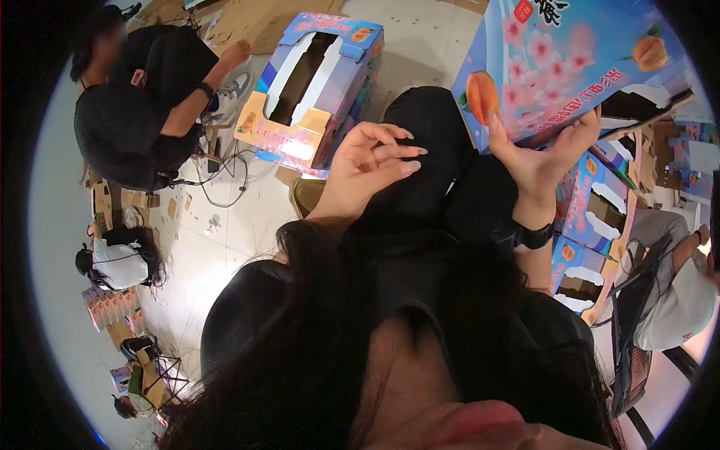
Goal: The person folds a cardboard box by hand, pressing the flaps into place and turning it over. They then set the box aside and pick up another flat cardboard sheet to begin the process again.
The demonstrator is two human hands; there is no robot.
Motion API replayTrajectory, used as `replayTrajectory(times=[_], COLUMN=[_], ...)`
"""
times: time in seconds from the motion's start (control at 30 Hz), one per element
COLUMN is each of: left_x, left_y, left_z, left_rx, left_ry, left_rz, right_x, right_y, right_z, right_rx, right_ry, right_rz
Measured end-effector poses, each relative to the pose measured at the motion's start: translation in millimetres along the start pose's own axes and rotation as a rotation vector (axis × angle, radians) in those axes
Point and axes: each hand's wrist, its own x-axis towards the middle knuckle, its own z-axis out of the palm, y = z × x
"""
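At the upper right, a blue-and-pink printed cardboard box [555, 71] with peach and blossom pictures is tilted up toward me. My right hand [541, 161], with a black band on its wrist, grips the lower edge of this box, the thumb on the printed face and the fingers partly hidden along its edge. My left hand [375, 161] hovers over my dark trousers with fingers loosely bent and apart, nothing visible in them. Just beyond it stands another cardboard box [322, 82], with a long slot in its white-edged top.
More printed boxes [592, 206] are stacked beside my right arm. A person [142, 97] in black sits at the upper left near a cable [232, 187] on the floor. Another person [675, 300] sits at the right by a black chair [637, 322]. Cardboard sheets [247, 26] lie at the back.
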Motion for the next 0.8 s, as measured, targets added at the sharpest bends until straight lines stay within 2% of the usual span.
replayTrajectory(times=[0.17, 0.33, 0.8], left_x=[-1, -2, 0], left_y=[-2, 0, -7], left_z=[9, 20, 35], left_rx=[0.054, 0.116, 0.219], left_ry=[0.007, 0.005, -0.014], left_rz=[-0.044, -0.049, -0.044], right_x=[-1, 6, 2], right_y=[-5, -8, -3], right_z=[-3, -7, -17], right_rx=[0.015, -0.039, -0.034], right_ry=[-0.017, -0.044, -0.006], right_rz=[0.011, -0.107, -0.085])
